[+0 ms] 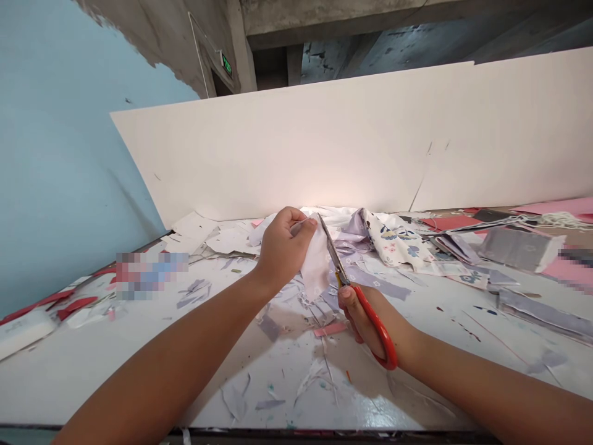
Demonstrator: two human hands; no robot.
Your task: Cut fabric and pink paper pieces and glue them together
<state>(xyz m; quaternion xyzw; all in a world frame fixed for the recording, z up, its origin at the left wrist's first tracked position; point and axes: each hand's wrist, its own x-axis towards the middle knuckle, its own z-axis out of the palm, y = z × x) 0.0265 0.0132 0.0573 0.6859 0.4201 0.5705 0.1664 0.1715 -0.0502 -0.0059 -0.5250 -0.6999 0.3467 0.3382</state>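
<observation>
My left hand [283, 247] is closed on a small piece of white fabric [315, 267], holding it up above the white table [92, 364]. My right hand [370, 318] grips red-handled scissors [354, 290]. Their blades point up and away, lying against the right edge of the white fabric. Just behind the hands lies a heap of floral and lilac cloth [393, 238].
Scraps of cloth and paper [241, 398] litter the table in front of me. A white board [352, 136] stands upright along the far edge. Grey folded pieces [519, 247] and pink sheets [565, 269] lie at the right, red scraps [74, 304] at the left by a blue wall.
</observation>
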